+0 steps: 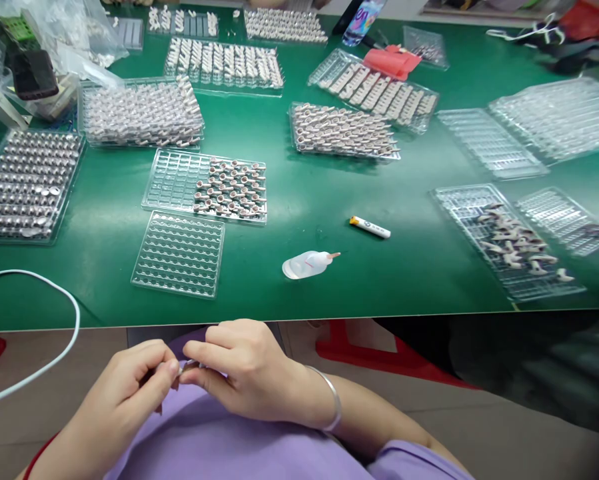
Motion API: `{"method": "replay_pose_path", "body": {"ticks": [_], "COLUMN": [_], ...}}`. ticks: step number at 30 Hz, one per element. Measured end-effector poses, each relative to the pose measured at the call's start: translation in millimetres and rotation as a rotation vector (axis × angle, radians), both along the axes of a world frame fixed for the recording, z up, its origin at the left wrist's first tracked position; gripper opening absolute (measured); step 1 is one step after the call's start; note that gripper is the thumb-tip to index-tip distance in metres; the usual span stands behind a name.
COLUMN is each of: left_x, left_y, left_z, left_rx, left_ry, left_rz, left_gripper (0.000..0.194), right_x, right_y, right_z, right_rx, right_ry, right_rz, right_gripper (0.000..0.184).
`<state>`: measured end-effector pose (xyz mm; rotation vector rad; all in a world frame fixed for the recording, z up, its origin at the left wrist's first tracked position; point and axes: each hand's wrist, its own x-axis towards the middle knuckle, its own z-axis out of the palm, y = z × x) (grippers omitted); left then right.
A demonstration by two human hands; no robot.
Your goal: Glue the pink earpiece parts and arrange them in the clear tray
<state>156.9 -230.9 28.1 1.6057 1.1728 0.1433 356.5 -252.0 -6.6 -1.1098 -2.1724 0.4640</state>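
My left hand (129, 393) and my right hand (254, 373) meet low in the view, in front of the table edge and above my lap. Both are closed in a pinch on one small pale part (190, 366), mostly covered by the fingers; its exact kind cannot be made out. On the table beyond them lies a clear tray (179, 257) with rows of small pockets. Behind it, a second tray (172, 179) carries small earbud-like shells (234, 187) in its right half. A white squeeze bottle (304, 266) with a thin tip lies on its side, farther right.
A white-and-yellow tube (370, 227) lies beyond the bottle. Filled trays stand at the back, including a stack (142, 113) and a shell tray (344, 130). Metallic parts fill the left tray (26, 183). Loose shells (519, 243) lie at right. A white cable (64, 283) loops at left.
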Motion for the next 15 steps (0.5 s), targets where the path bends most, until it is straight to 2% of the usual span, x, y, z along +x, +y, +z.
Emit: {"method": "replay_pose_path", "body": {"ticks": [15], "left_x": [1.2], "left_y": [1.6], "left_z": [0.9], "left_rx": [-0.127], "left_ry": [-0.024], "left_rz": [0.041], "left_gripper": [0.037], "right_x": [0.0], "right_y": [0.1], "right_z": [0.7], "right_rx": [0.017], "right_ry": [-0.018], "right_rz": [-0.007], "right_gripper": [0.037]}}
